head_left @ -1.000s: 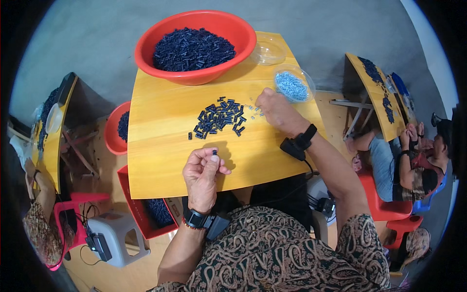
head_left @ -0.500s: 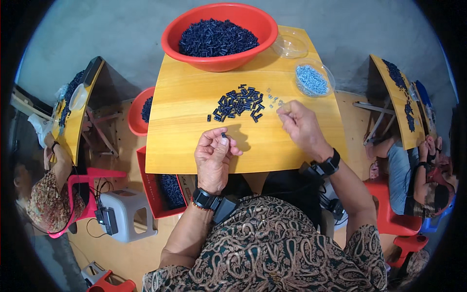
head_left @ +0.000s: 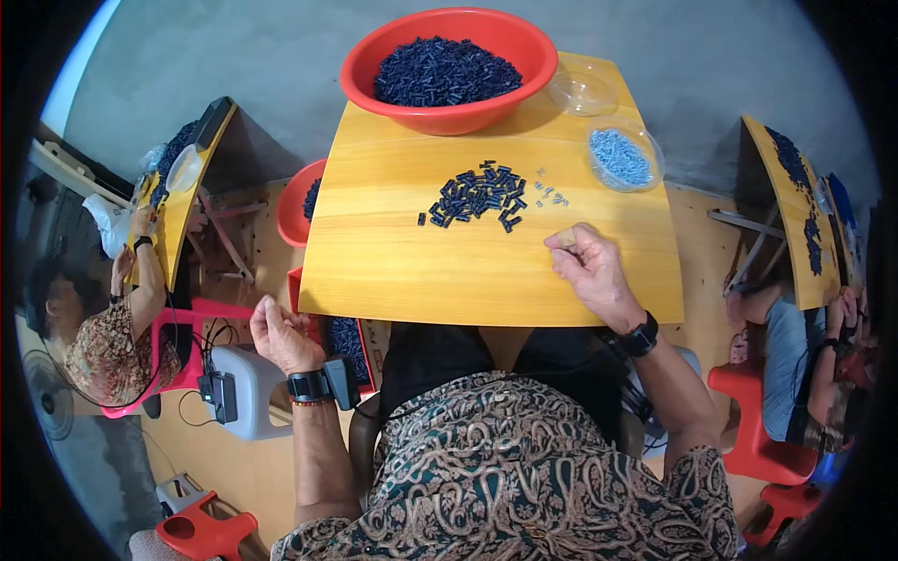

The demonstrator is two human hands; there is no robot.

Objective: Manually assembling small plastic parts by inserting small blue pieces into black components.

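My left hand is off the table's left edge, above a red box on the floor side that holds dark pieces. Its fingers are curled together, and whatever may be in them is hidden. Over the right front of the yellow table, my right hand has thumb and forefinger pinched; anything between them is too small to make out. A pile of small black tube-shaped pieces lies mid-table. Several small silvery screw-like pieces are scattered to its right.
A large red basin full of the dark pieces stands at the back. Beside it are a clear lid and a clear tub of silvery-blue pieces. Another red basin is left of the table. People sit at tables on both sides.
My left hand has moved left and down off the table, and the black piece it held no longer shows. My right hand has drawn nearer to me, away from the silvery pieces.
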